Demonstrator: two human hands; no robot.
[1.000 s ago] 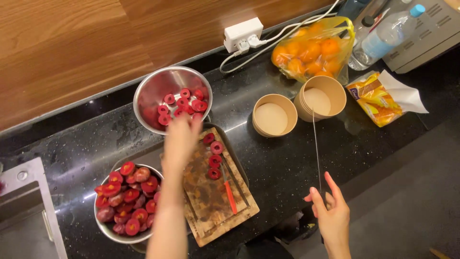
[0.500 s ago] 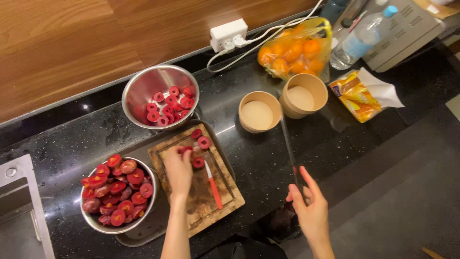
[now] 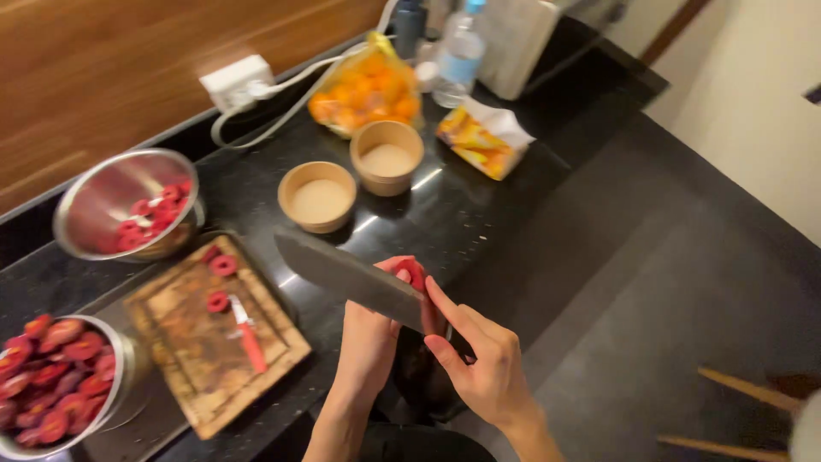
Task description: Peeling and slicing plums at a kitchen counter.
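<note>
Right hand (image 3: 483,364): my fingers clamp the cleaver (image 3: 351,278) near its handle.
Left hand (image 3: 376,329): pinching a red fruit piece (image 3: 414,272) against the blade, near the counter's edge.
Risk: blade slipping into my fingers.

We are looking down at a home kitchen: a black polished stone countertop (image 3: 479,214) runs along a wood-panelled wall (image 3: 128,51), with a white power strip (image 3: 235,81) at the back. On it we see a worn wooden cutting board (image 3: 214,342), steel bowls of cut red fruit (image 3: 51,376), two paper cups (image 3: 386,156), a bag of oranges (image 3: 368,90) and a water bottle (image 3: 457,56). We also see a broad cleaver (image 3: 351,275) held over the counter's edge.
</note>
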